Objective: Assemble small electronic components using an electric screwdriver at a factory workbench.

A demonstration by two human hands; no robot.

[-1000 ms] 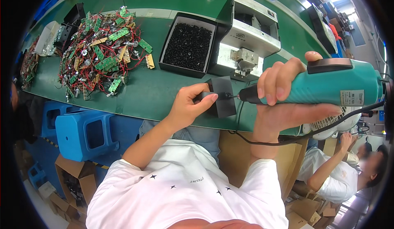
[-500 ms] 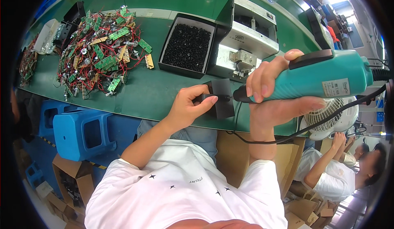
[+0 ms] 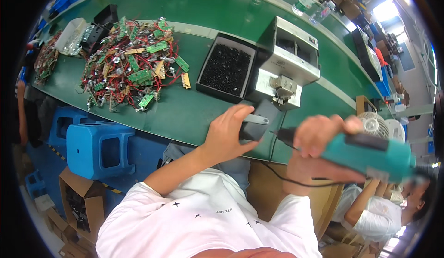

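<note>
My left hand (image 3: 225, 136) grips a small dark box-shaped plastic housing (image 3: 255, 129) at the table's front edge, thumb below and fingers above. A lighter grey rounded edge of the part faces up. In my right hand (image 3: 317, 140), smeared by motion, is a teal electric screwdriver (image 3: 377, 155) with a dark nose. Its tip points left toward the housing, with a small gap between them. A black cord hangs below it. Just beyond the housing stands a metal screw feeder (image 3: 286, 66), and to its left a black tray (image 3: 213, 92) full of small black screws.
A tangled heap of green circuit boards with red wires (image 3: 134, 68) covers the table's left part. Blue stools (image 3: 88, 149) and an open carton (image 3: 76, 179) stand below on the left. At the right are a fan (image 3: 374, 124) and another person (image 3: 374, 207). Bottles (image 3: 307, 0) stand behind.
The screwdriver's nose has drawn back from the housing, and my right hand has moved down and right. My left hand has turned the housing and opened its grip wider around it.
</note>
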